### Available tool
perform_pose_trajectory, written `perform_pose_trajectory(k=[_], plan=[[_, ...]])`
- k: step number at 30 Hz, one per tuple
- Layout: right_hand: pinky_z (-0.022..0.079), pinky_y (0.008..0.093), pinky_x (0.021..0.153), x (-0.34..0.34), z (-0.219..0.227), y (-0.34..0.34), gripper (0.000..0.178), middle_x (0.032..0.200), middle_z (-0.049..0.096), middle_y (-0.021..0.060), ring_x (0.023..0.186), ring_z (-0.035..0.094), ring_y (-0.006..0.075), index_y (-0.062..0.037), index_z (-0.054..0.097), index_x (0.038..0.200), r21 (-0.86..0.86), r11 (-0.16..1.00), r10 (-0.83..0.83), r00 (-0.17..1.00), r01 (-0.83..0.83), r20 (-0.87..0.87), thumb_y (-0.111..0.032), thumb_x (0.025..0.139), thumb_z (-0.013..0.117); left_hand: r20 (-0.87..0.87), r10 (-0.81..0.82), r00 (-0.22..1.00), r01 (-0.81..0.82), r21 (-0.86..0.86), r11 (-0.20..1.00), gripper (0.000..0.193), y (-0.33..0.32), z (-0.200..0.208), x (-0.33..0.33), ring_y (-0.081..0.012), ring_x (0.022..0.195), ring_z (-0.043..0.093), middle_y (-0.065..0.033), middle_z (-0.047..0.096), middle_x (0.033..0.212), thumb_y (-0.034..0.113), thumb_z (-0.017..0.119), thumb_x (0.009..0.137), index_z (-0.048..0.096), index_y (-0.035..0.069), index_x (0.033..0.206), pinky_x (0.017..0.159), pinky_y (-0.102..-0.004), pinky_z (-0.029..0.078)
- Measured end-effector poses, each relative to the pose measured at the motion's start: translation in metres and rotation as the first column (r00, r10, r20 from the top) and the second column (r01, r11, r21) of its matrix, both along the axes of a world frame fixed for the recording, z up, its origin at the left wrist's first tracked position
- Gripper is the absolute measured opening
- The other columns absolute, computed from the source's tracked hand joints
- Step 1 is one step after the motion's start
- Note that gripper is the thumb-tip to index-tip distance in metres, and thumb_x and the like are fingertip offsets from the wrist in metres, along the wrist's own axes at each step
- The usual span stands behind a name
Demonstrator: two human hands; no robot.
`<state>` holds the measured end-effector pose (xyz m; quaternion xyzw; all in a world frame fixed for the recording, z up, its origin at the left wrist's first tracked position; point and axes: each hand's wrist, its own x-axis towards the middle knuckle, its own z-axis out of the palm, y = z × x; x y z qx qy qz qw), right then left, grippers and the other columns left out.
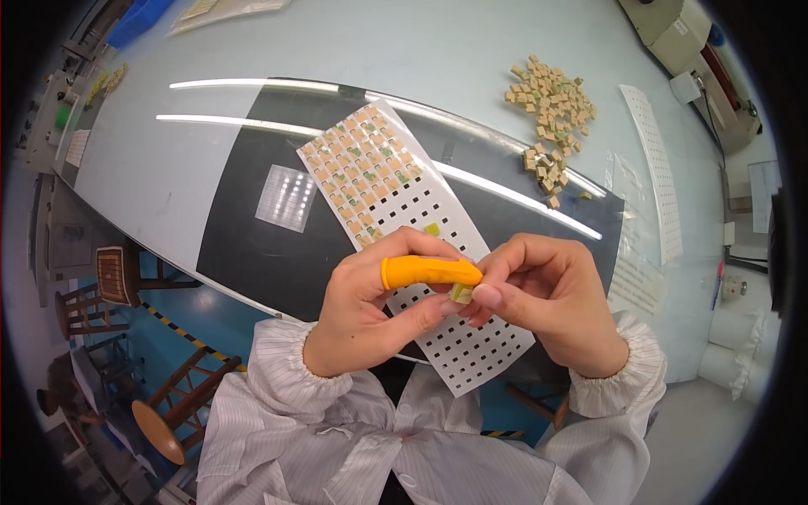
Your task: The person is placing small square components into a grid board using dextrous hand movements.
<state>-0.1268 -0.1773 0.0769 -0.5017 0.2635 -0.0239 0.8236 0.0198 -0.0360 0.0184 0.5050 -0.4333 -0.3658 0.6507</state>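
My left hand (370, 307) wears an orange finger cot (425, 272) on its index finger. Its thumb and fingertip pinch a small pale-green and tan block (461, 293). From the other side, the thumb and fingers of my right hand (547, 295) are closed at the same block; whether they hold a separate small part is hidden. Beneath both hands lies a long white sheet (459, 215) with rows of small black rectangular holes. Tan and green pieces (358, 160) cover its far left part in rows. One yellow-green piece (433, 229) sits just beyond my left hand.
A loose pile of small tan blocks (551, 97) is on the table at the far right, with a smaller cluster (547, 168) nearer. Left of the sheet lies a clear, shiny square (286, 198). Another perforated white strip (652, 168) is at the right. Wooden stools (177, 412) stand lower left.
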Motion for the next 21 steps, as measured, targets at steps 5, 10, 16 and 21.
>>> perform_pose_trajectory(k=[5, 10, 16, 21], plan=[[0.056, 0.0228, 0.075, 0.0000, 0.0006, 0.0004, 0.015, 0.090, 0.067, 0.0102, 0.083, 0.067, 0.0111, 0.0066, 0.061, 0.094, -0.014, 1.000, -0.005, 1.000, 0.004, -0.009, -0.005, 0.089, 0.069, -0.034, -0.008, 0.999, 0.009, 0.024, 1.000, 0.021, -0.0001, 0.0010, -0.0004, -0.0149, 0.091, 0.064, -0.0063, 0.065, 0.102, 0.000, 0.071, 0.081, 0.070, 0.001, 0.102, 0.080, -0.0270, 0.050], [0.056, 0.0231, 0.075, -0.0002, 0.0020, 0.0005, 0.014, 0.090, 0.068, 0.0111, 0.084, 0.067, 0.0120, 0.0072, 0.061, 0.094, -0.029, 1.000, -0.008, 1.000, 0.008, 0.002, -0.004, 0.089, 0.069, -0.038, -0.015, 0.999, 0.016, 0.021, 1.000, 0.019, -0.0003, 0.0021, -0.0007, -0.0145, 0.090, 0.064, -0.0061, 0.065, 0.102, 0.000, 0.071, 0.081, 0.070, 0.001, 0.100, 0.078, -0.0262, 0.051], [0.056, 0.0231, 0.075, -0.0005, 0.0028, -0.0005, 0.014, 0.090, 0.068, 0.0114, 0.084, 0.068, 0.0123, 0.0073, 0.061, 0.094, -0.042, 0.999, -0.001, 0.999, -0.001, -0.036, -0.003, 0.088, 0.069, -0.027, -0.028, 0.999, 0.029, 0.035, 0.999, 0.019, -0.0008, 0.0029, 0.0001, -0.0142, 0.088, 0.064, -0.0063, 0.065, 0.102, 0.000, 0.071, 0.081, 0.070, 0.001, 0.101, 0.076, -0.0255, 0.051], [0.056, 0.0229, 0.074, -0.0007, 0.0028, -0.0004, 0.015, 0.090, 0.068, 0.0114, 0.083, 0.068, 0.0123, 0.0073, 0.061, 0.094, -0.064, 0.998, 0.005, 0.999, -0.007, -0.032, -0.004, 0.088, 0.070, -0.032, -0.028, 0.999, 0.029, 0.039, 0.999, 0.021, -0.0006, 0.0036, -0.0002, -0.0144, 0.088, 0.064, -0.0065, 0.065, 0.102, 0.000, 0.072, 0.081, 0.070, 0.000, 0.101, 0.077, -0.0256, 0.051]])
